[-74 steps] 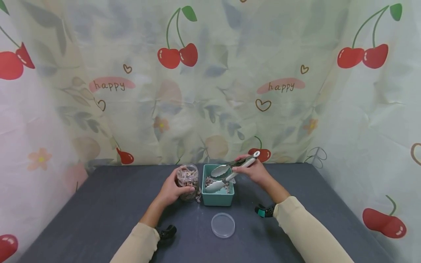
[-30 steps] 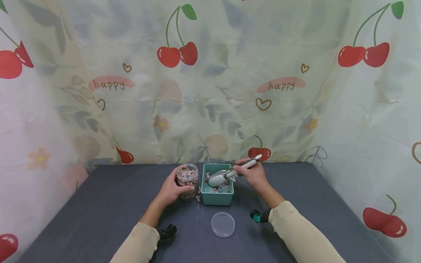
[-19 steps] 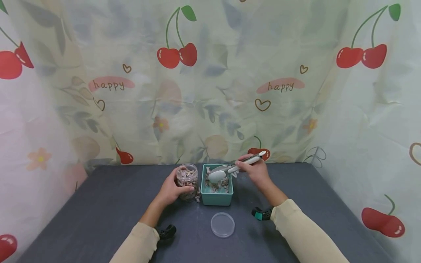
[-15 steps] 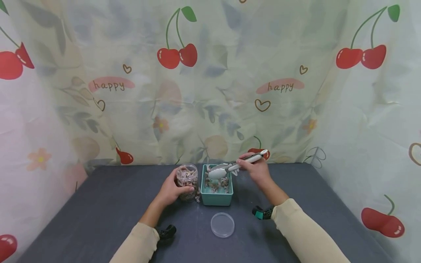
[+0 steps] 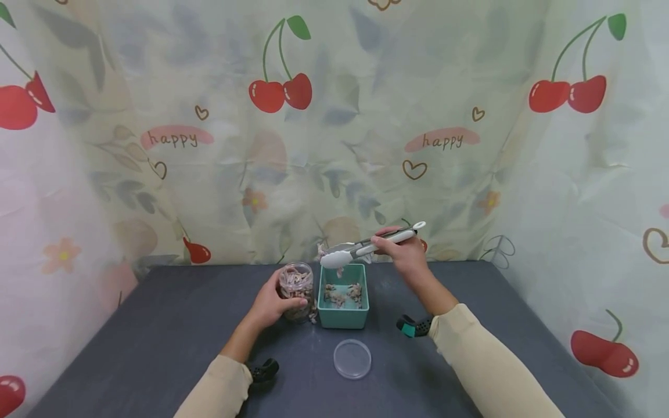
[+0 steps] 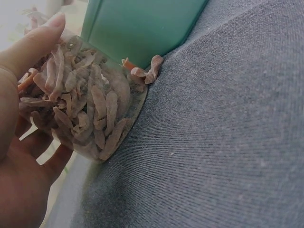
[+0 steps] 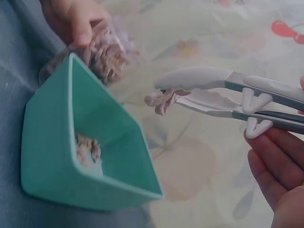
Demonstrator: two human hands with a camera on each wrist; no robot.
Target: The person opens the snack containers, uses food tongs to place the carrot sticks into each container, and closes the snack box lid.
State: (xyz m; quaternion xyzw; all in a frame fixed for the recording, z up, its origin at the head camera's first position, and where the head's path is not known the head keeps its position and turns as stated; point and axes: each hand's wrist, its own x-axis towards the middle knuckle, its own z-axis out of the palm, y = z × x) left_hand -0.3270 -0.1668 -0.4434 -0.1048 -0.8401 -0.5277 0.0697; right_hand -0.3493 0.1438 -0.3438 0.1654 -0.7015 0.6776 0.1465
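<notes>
My left hand (image 5: 270,303) grips a clear jar (image 5: 298,281) that stands on the table, nearly full of small, shrivelled, brownish dried pieces (image 6: 102,102). Right beside the jar is a teal bin (image 5: 342,318), with more such pieces (image 5: 337,299) scattered over its bottom. Above the bin's far part, my right hand (image 5: 403,255) holds white and grey tongs (image 5: 347,253) level. Pinched at the tongs' tips is a small clump of dried pieces (image 7: 162,99), clear of the bin's rim in the right wrist view. One piece (image 5: 340,271) shows below the tongs in the head view.
A round clear lid (image 5: 352,359) lies on the dark table in front of the bin. A few loose dried pieces (image 6: 153,69) lie between jar and bin. A printed curtain (image 5: 334,145) stands behind the table.
The tongs, spread over the bin at first, dipped in and closed, then rose above it with a clump of dried pieces. My left hand and the jar stayed put.
</notes>
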